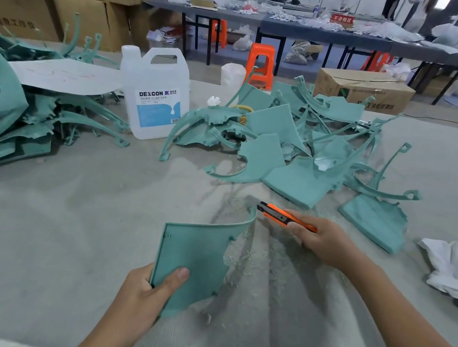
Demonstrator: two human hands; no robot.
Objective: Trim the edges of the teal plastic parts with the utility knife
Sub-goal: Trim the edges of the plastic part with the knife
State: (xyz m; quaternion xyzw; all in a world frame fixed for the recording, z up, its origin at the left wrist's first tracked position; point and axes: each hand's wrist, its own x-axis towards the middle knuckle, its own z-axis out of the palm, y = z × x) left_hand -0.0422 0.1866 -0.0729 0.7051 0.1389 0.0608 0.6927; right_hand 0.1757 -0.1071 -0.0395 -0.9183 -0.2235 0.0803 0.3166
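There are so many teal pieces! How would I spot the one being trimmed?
Start at the big grey worktable and look near its front, below the white plastic jug. The teal plastic panel there is the only piece held in the left hand, not lying in a pile.

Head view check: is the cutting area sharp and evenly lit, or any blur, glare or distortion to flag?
Head view, centre: the teal part and utility knife are sharp under soft, even light, shadows faint. Head view, edges: wide-angle bending bows the far benches, and the top-right corner is blurred. No strong glare on the white jug.
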